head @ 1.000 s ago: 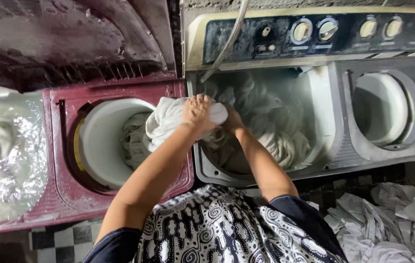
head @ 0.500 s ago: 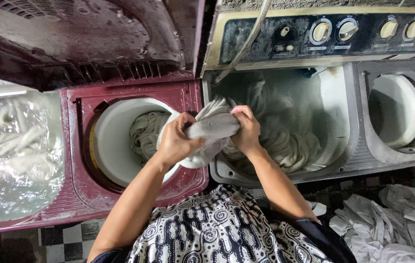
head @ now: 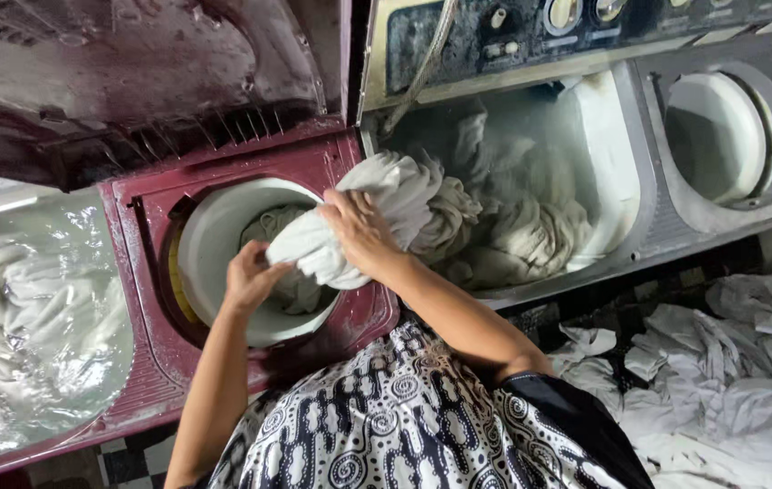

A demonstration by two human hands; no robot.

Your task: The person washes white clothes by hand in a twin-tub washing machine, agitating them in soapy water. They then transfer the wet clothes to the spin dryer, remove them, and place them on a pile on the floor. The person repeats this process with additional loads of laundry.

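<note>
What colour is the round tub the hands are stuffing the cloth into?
The spin tub is white, set in a maroon machine top; head view.

We see both of our bare forearms stretched forward and away from the chest, the two hands meeting close together ahead of us. Our left hand (head: 254,276) sits lower and nearer, its arm rising steeply from the bottom edge, elbow bent, wrist cocked back; the fingers (head: 270,263) are curled in a closed grasp with the knuckles toward us. Our right hand (head: 360,234) is higher and a little farther out, palm down, fingers (head: 336,206) spread and bent over in a clamped hold. The right forearm runs diagonally back to the elbow at our short dark sleeve. The two hands sit just beside one another, not touching.
</note>
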